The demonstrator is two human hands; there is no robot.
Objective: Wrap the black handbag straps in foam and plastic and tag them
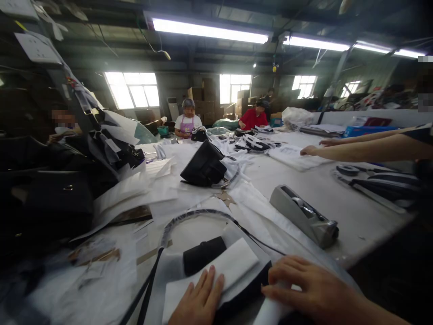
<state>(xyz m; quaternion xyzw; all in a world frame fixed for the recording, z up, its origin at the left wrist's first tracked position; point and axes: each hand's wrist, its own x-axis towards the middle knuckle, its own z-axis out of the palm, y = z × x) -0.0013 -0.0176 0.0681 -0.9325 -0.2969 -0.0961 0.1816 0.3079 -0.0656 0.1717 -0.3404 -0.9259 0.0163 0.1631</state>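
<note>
A black handbag lies in front of me, with a folded white sheet over it. My left hand rests flat on that sheet, its fingers stretched out. At the bag's right side, my right hand curls its thumb and fingers around a white sheet of wrapping material. Whether this is paper or thin foam I cannot tell. Beyond the bag arches its handle, wrapped in clear plastic. A small black piece shows above the folded sheet.
A grey tape dispenser stands to the right. Farther back is another black handbag. Black bags are piled at left beside loose white sheets. A co-worker's arms reach in from the right; other people sit across the table.
</note>
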